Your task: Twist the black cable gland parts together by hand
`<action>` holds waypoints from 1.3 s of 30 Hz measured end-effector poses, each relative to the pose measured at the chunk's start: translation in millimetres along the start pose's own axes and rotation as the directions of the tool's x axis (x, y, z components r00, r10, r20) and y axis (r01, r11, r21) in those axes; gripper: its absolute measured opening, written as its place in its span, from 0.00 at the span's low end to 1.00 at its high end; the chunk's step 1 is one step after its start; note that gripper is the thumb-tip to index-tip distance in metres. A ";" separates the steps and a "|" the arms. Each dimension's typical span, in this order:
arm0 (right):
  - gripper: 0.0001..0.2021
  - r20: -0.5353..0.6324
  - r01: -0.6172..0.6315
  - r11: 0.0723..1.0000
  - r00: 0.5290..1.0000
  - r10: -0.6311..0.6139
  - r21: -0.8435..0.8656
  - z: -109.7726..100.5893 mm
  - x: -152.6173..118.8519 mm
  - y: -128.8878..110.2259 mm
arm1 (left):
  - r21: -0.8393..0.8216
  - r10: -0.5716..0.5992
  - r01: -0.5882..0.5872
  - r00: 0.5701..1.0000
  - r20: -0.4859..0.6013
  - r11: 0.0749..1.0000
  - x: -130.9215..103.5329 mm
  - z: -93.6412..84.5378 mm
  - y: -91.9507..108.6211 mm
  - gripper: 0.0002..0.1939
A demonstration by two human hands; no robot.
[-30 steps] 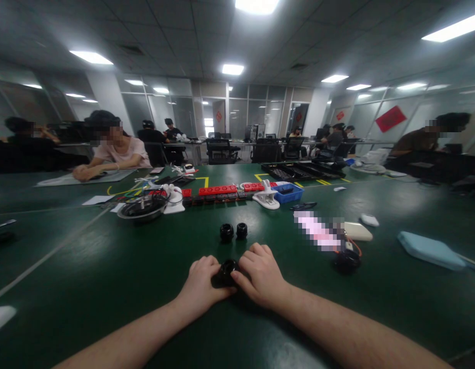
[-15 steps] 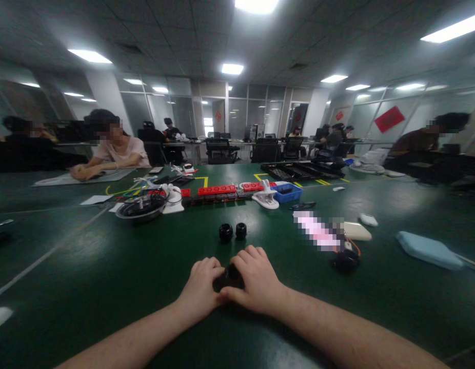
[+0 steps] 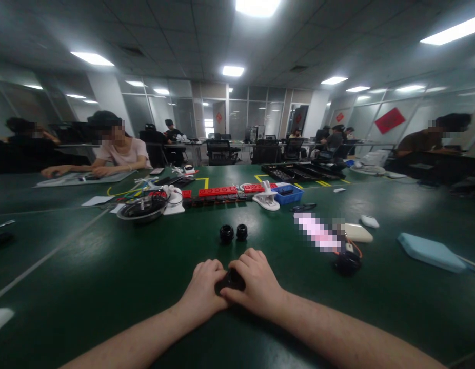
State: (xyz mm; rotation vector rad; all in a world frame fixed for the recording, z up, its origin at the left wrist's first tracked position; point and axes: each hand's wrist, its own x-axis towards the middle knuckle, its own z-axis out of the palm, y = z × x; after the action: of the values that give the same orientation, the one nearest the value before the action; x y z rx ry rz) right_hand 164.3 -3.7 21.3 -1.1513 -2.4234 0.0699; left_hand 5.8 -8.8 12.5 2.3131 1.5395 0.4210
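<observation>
A black rounded part (image 3: pixel 230 280) is held low at the near middle of the green table (image 3: pixel 153 266). My left hand (image 3: pixel 205 288) grips its left side. Around its right side curl the fingers of my right hand (image 3: pixel 256 282), thumb along the near edge. Much of the part is hidden by the fingers. Just beyond my hands stand two black ring-shaped parts, a larger one (image 3: pixel 226 234) and a smaller one (image 3: pixel 242 232), side by side without either hand on them.
Farther back lie a metal bowl (image 3: pixel 141 211), a row of red blocks (image 3: pixel 217 191), a white stand (image 3: pixel 266 200) and a blue bin (image 3: pixel 289 195). To the right is a light blue case (image 3: pixel 430 251). A person (image 3: pixel 120 151) sits at the left.
Both hands stay on the black part, which has turned or tilted slightly and shows more of its opening. The seated person's hands at the left have moved apart.
</observation>
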 end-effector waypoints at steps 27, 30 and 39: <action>0.15 0.089 -0.006 1.000 0.996 0.008 -0.025 -14.8 -4.9 -5.1 | -0.017 0.049 -0.049 0.999 -0.024 0.999 0.4 3.1 -3.5 0.10; 0.15 0.106 -0.018 1.000 0.994 0.020 -0.020 -15.1 -4.4 -4.9 | -0.031 0.032 -0.032 0.999 0.004 0.999 -1.1 -0.4 -0.3 0.11; 0.15 0.100 0.000 1.000 0.995 -0.002 0.019 -14.8 -4.2 -3.2 | -0.027 0.020 -0.019 1.000 0.019 0.999 -1.5 -2.1 0.4 0.12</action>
State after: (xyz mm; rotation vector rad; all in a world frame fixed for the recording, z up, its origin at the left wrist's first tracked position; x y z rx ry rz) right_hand 170.5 -11.0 33.7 -1.1646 -2.5049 0.1530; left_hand 4.7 -10.0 14.5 2.3072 1.4944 0.4198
